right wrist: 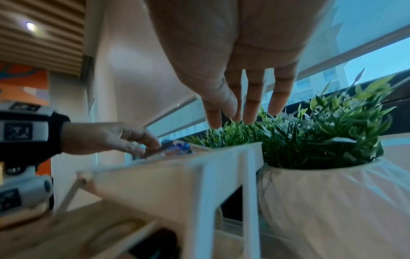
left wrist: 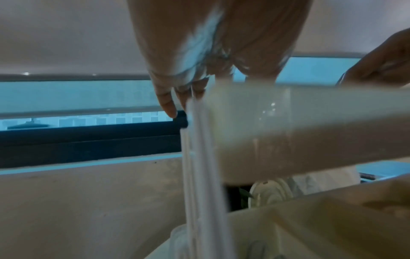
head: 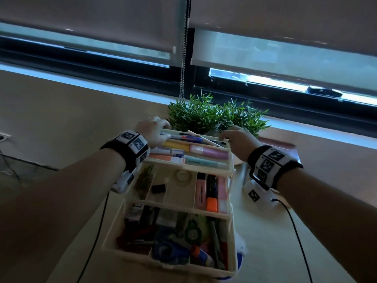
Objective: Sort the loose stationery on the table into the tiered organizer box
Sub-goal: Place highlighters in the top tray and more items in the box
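The cream tiered organizer box (head: 179, 209) stands open in steps on the table. Its top tray (head: 231, 160) holds pens and pastel highlighters, among them a pink highlighter (head: 210, 152). The middle tray carries paper clips, a black binder clip (head: 158, 188), rubber bands and an orange highlighter (head: 211, 194). Mixed supplies fill the bottom tray. My left hand (head: 157, 129) rests with bent fingers on the top tray's far left corner (left wrist: 310, 122). My right hand (head: 234, 137) is at the far right corner, fingers straight (right wrist: 248, 112) just above the rim (right wrist: 168, 184).
Two green potted plants (head: 214, 115) in a white pot (right wrist: 332, 201) stand right behind the box, against the window sill. A pinkish flat item (head: 281, 148) lies to the right of the box. Cables trail from both wrists across the table.
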